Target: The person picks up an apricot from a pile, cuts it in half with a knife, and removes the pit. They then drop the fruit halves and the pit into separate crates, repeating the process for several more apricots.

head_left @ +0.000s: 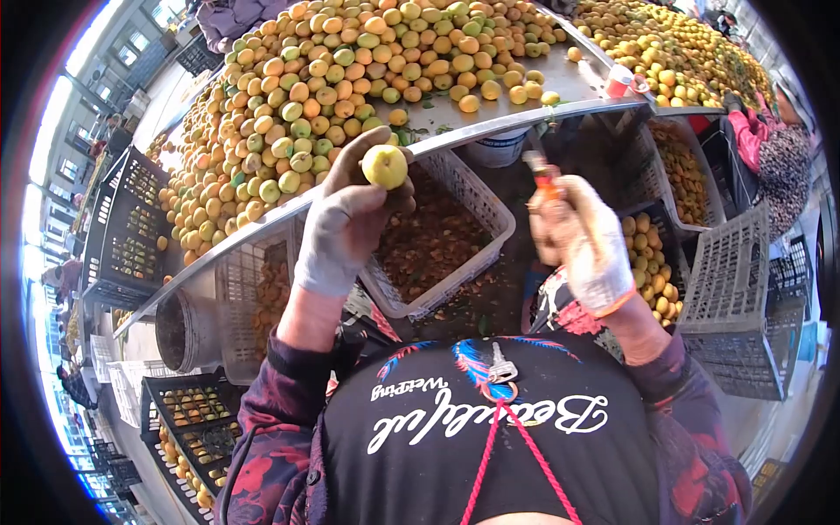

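My left hand (346,210), in a dirty whitish glove, holds a yellow-green fruit (385,167) between its thumb and fingers, at the metal table's front edge. My right hand (582,241), gloved too and slightly blurred, is closed around a small tool with an orange-red handle (544,185), its tip pointing up. The two hands are apart. Below and between them stands a white crate (505,229) with brown scraps inside. Beyond my left hand lies a large heap of yellow, orange and green fruit (297,105).
A grey bucket (185,331) stands at the left, near black crates of fruit (188,407). Black and grey crates (728,284) are at the right. A white bucket (497,149) sits under the table edge (455,136). A person in pink sleeves (752,140) is at far right.
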Demonstrator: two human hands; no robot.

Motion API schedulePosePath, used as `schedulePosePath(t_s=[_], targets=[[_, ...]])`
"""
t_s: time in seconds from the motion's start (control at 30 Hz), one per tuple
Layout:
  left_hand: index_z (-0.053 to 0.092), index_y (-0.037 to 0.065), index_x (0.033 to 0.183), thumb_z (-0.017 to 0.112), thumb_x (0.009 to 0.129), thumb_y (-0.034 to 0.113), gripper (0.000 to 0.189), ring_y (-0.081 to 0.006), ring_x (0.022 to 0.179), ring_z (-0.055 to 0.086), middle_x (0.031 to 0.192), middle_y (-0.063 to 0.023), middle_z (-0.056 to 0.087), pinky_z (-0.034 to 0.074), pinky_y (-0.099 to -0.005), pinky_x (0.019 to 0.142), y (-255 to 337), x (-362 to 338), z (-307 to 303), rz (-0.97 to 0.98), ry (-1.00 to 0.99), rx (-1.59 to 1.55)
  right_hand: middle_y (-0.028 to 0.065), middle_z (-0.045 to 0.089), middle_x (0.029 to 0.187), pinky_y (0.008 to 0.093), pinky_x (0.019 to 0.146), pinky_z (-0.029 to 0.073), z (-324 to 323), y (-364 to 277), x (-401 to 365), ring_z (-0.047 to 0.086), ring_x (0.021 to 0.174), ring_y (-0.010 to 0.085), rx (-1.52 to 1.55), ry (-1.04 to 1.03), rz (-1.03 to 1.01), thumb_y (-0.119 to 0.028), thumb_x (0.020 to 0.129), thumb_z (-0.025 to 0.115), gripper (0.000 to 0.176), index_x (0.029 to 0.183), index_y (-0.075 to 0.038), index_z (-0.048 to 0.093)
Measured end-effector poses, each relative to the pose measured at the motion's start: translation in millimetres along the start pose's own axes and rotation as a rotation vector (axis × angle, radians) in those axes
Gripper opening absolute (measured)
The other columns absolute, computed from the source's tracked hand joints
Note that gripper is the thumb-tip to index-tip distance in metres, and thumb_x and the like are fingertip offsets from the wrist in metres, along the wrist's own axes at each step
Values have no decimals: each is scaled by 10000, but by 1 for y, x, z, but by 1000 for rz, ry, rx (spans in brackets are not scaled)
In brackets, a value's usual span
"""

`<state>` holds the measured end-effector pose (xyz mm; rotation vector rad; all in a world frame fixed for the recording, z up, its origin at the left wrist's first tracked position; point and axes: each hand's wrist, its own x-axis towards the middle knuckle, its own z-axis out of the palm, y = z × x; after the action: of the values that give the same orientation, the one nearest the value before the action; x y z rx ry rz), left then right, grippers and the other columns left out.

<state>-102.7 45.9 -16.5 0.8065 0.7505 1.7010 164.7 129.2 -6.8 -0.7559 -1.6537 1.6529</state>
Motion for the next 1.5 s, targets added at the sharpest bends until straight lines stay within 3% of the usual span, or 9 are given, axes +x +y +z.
schedulePosePath(t_s=[0.27,0.63,0.87,0.97,1.1,1.27,1.33,1.37,1.5], targets=[[505,3,1304,682,746,14,586,-124,790,571,1027,-61,604,451,-225,665,-1,-42,65,-54,22,153,180,630,805,390,653,479,49,-18,-19,634,767,390,-239,-113,-337,-228,977,609,208,1035,-29,586],[556,27,1178,601,732,19,449,-62,709,507,964,-18,575,413,-192,590,15,-66,98,-92,30,346,221,656,838,458,673,493,51,-36,-41,639,830,428,-505,-63,-423,-245,973,593,238,1057,-21,594],[543,33,1180,568,743,-3,439,-65,794,516,982,-24,563,433,-179,661,11,-68,122,22,134,346,123,635,772,334,633,468,52,-31,-45,598,673,194,-426,-59,-423,-236,1027,518,280,1144,8,590],[527,20,1163,541,714,-27,452,-89,900,515,1016,-32,553,451,-203,776,8,-67,121,93,97,412,230,650,806,439,665,498,54,-40,-49,652,800,420,-322,-68,-304,-269,1000,549,280,1048,3,596],[516,14,1143,504,660,-45,487,-158,945,530,1028,-85,549,442,-281,897,4,-64,113,396,21,874,181,672,817,378,669,507,56,-52,-57,690,776,317,-186,-122,-106,-247,1011,538,275,1067,16,595],[518,12,1157,498,634,-50,527,-169,957,536,1028,-78,552,431,-284,926,1,-60,110,496,24,997,131,664,791,337,659,496,54,-42,-49,667,737,228,-189,-138,-241,-279,1031,513,311,1044,20,599],[520,9,1161,525,612,-55,553,-171,981,547,1037,-64,553,434,-278,933,3,-58,109,211,31,534,55,582,683,302,507,438,50,-39,-46,569,550,180,241,-339,114,-361,1044,475,371,921,-29,584],[525,1,1163,556,629,-35,536,-171,929,571,1012,-62,563,470,-286,868,4,-52,105,80,-4,294,-12,459,613,261,380,309,37,-32,-38,409,414,120,839,-600,534,-436,1046,441,430,793,-97,514],[534,-22,1216,610,728,1,494,-196,782,595,970,-120,601,500,-307,716,-10,-38,80,48,18,-128,-11,432,596,245,357,268,43,-38,-48,356,396,79,776,-540,258,-422,1039,473,411,817,-80,521]])
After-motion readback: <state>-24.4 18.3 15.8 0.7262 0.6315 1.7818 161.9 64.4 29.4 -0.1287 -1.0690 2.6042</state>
